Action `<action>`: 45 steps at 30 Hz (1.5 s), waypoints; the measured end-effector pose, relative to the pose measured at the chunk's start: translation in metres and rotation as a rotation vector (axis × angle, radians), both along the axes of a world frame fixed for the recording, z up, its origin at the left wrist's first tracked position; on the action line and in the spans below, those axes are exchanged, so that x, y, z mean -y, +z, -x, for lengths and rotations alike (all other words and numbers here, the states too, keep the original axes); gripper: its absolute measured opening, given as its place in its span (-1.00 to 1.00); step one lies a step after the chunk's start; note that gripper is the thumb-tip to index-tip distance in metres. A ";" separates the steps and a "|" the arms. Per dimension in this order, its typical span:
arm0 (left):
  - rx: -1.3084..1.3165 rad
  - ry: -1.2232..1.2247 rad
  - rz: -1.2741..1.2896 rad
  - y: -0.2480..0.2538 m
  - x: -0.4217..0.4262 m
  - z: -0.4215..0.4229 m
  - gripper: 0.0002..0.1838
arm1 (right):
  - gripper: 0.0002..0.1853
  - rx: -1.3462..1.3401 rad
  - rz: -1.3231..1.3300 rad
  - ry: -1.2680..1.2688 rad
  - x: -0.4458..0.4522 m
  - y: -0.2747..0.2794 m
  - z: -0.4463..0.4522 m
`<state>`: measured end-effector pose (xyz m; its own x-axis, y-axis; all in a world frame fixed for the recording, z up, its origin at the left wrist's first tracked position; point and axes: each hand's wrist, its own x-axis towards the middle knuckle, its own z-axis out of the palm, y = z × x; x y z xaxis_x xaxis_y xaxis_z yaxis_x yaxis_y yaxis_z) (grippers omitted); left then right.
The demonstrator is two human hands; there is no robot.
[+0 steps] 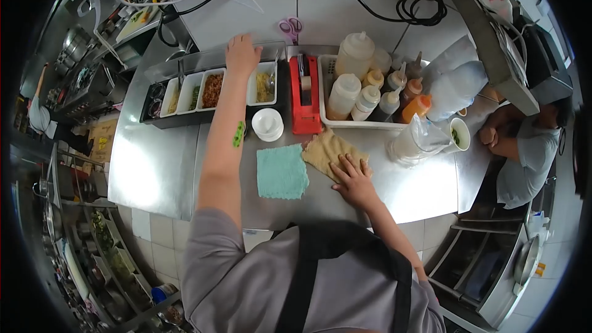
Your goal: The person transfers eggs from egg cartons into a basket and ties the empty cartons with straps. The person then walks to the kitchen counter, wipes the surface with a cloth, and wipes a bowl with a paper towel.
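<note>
My left hand (243,57) reaches over the row of topping containers to its raised metal back edge (203,58). Its fingers curl downward there; their tips and anything in them are hidden. Below that forearm are white tubs with brown crumbly bits (212,89) and, to the right, a yellow topping (265,86) with a spoon. My right hand (354,180) lies with fingers spread on a folded tan cloth (330,149). Left of this cloth a turquoise cloth (282,172) lies flat. A small stack of white bowls (267,124) stands just above the turquoise cloth.
A red tape dispenser (306,117) stands beside a white tray (364,124) of squeeze bottles. Purple-handled scissors (290,26) lie by the wall. Right of centre are a plastic-wrapped container (416,142) and a white cup (457,135). Another person (524,154) is at the right.
</note>
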<state>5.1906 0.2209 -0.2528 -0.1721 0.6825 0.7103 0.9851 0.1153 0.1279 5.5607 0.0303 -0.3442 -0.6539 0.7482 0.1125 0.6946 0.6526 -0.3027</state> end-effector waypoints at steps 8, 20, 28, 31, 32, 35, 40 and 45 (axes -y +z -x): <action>0.255 -0.040 0.546 0.028 -0.024 0.014 -0.61 | -0.43 0.046 0.067 -0.122 0.002 -0.004 -0.008; 0.170 -0.050 -0.087 0.006 0.072 0.063 -0.63 | -0.48 -0.047 0.103 -0.227 0.001 0.006 -0.014; 1.016 0.695 0.071 -0.099 0.168 0.212 -0.36 | -0.52 -0.048 0.096 -0.247 0.002 0.008 -0.014; 1.432 0.502 -0.066 -0.100 0.156 0.191 -0.55 | -0.52 -0.052 0.080 -0.245 0.003 0.009 -0.014; 1.431 0.485 -0.052 -0.100 0.152 0.191 -0.55 | -0.52 -0.054 0.079 -0.265 0.003 0.009 -0.014; 1.466 0.404 -0.177 -0.099 0.148 0.183 -0.57 | -0.53 -0.059 0.053 -0.253 0.004 0.008 -0.016; 1.626 0.232 -0.277 -0.136 0.147 0.216 -0.57 | -0.51 -0.065 0.033 -0.224 0.006 0.007 -0.019; 1.068 0.446 0.257 -0.118 0.147 0.229 -0.40 | -0.50 -0.097 -0.037 -0.213 0.011 -0.012 -0.029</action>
<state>4.9614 0.0737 -0.3712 -0.8534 0.5139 -0.0870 0.2597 0.5639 0.7839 5.5893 0.0189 -0.3561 -0.4669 0.8621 0.1968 0.7865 0.5066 -0.3532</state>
